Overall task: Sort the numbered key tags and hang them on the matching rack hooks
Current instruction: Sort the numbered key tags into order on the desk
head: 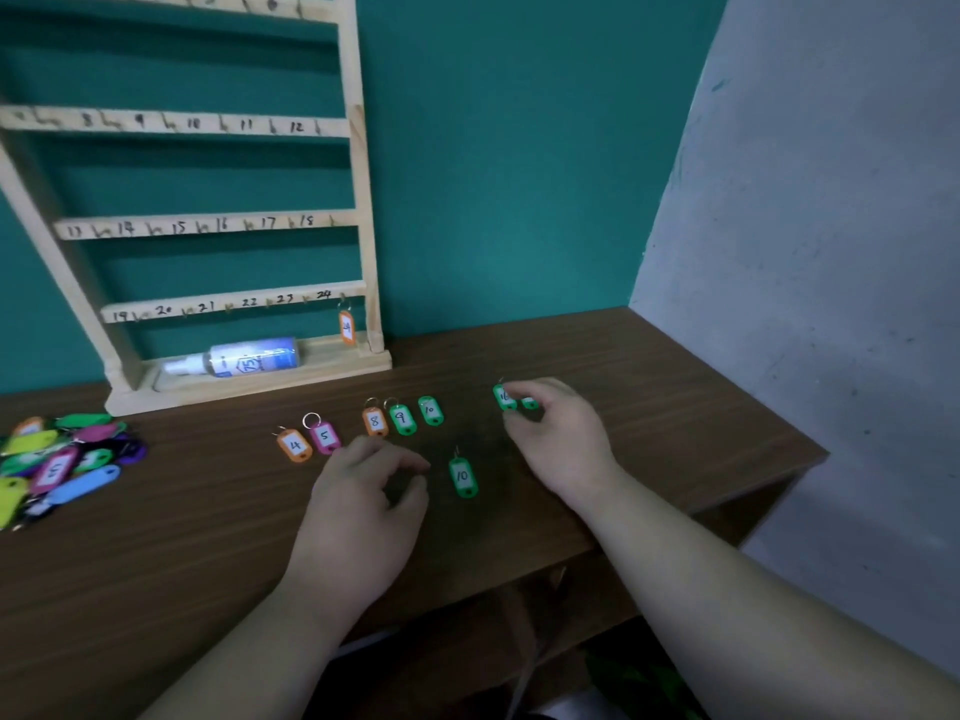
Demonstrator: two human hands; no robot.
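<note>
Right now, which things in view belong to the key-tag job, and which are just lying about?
Job: wooden rack; tag 24 hung on it; row of tags 4, 5, 8, 9, 10; second tag 10; green tags at right hand; unsorted pile.
Lying about: spray bottle on rack base.

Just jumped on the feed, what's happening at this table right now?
A person is sorting numbered key tags on the wooden table. The right hand pinches a green tag beyond the right end of a row laid out as 4, 5, 8, 9, 10. The left hand hovers loosely curled near that row, holding nothing. A second green 10 tag lies apart in front. An unsorted pile sits at the left. On the rack, one orange tag hangs at hook 24.
</note>
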